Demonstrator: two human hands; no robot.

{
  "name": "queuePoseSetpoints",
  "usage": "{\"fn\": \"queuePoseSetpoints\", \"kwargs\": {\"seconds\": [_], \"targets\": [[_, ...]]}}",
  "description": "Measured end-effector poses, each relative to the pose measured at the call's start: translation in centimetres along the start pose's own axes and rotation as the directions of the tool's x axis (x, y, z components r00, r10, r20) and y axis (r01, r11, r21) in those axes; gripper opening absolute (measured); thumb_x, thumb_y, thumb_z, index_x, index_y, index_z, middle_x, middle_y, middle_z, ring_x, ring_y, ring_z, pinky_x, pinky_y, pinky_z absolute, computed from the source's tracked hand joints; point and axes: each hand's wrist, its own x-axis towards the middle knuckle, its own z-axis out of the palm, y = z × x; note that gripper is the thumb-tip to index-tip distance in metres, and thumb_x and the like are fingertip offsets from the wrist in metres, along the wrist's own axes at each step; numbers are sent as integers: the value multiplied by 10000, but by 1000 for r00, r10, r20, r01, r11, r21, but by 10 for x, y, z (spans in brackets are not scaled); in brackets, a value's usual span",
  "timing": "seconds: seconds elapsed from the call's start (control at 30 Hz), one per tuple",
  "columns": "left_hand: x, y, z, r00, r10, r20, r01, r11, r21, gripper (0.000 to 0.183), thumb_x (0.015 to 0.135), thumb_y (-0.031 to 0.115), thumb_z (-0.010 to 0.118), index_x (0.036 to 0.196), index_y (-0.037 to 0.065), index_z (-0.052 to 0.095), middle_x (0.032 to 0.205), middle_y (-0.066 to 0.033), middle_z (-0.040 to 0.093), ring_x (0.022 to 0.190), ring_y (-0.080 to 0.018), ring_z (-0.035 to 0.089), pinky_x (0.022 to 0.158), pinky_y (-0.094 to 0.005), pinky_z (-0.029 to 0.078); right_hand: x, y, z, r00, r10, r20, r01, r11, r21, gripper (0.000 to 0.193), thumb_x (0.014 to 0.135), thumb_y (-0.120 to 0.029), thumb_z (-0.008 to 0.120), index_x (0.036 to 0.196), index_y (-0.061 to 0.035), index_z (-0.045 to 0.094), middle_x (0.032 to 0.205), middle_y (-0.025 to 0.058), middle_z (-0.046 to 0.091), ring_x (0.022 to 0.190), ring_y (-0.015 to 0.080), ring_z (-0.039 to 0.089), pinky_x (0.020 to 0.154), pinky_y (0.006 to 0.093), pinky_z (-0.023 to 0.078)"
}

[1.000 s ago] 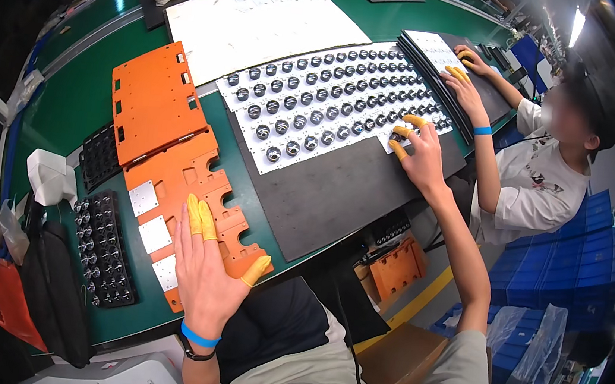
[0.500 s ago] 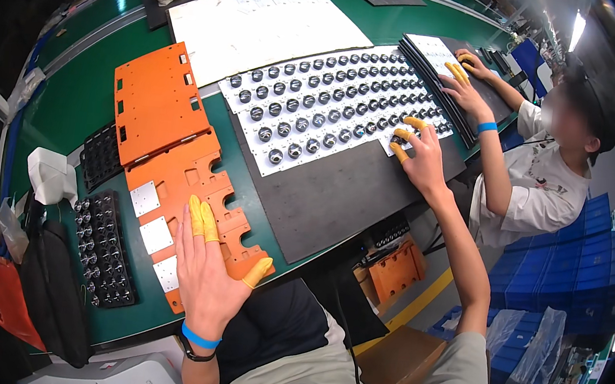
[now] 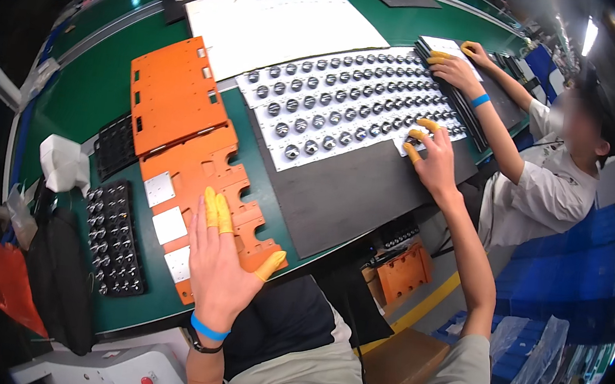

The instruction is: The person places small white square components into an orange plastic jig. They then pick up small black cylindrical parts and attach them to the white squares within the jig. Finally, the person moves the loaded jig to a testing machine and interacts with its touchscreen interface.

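Left hand [image 3: 224, 267] spread over orange fixture [image 3: 194, 161]; right hand [image 3: 438, 161] curled narrowly at lensed board [image 3: 409, 140] toward bench's [image 3: 275, 215] front edge, grip unclear. Neither shifts, stage apparently unchanged; co-worker's nearer hand [image 3: 461, 75] moves toward far edge.

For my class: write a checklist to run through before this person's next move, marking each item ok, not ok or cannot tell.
1. Left hand open and flat over the orange fixture: ok.
2. Every left fingertip covered: not ok; yellow covers show on the thumb and two fingers only.
3. Right hand at the near edge of the white boards: ok.
4. Right-hand grip secure: cannot tell; its fingers hide the contact.
5. Co-worker's nearer hand apart from the right hand: ok.
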Motion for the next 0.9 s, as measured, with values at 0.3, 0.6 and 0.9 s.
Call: {"fn": "queuePoseSetpoints", "kwargs": {"seconds": [0.3, 0.6, 0.9], "targets": [[-3, -6, 4, 998, 8, -63, -13, 997, -78, 1122, 738, 541, 820, 1499, -117, 324, 1558, -286, 349, 1472, -431, 291, 1223, -511, 236, -3, -10, -2, 1000, 25, -8, -25, 997, -75, 348, 808, -98, 793, 1139, -57, 693, 1277, 151, 596, 1181, 371, 540, 1015, 451, 438], [-10, -11, 5, 990, 43, -135, -66, 983, -173, 914, 808, 422, 812, 1463, -89, 429, 1554, -264, 380, 1503, -395, 266, 1244, -523, 175, -28, -133, -3, 986, -142, -89, 161, 954, 253, 419, 798, -91, 798, 1205, -72, 699, 1292, 136, 619, 1161, 339, 559, 977, 442, 444], [-24, -49, -29, 815, -369, -446, 368, 925, -92, 300, 933, 167, 686, 1119, -61, 630, 1040, -207, 635, 970, -381, 594, 824, -458, 476, -55, -255, 0, 888, -457, -60, 404, 708, 579, 580, 803, -282, 795, 1309, -55, 625, 1357, 139, 570, 1252, 346, 531, 1047, 476, 405]]}}
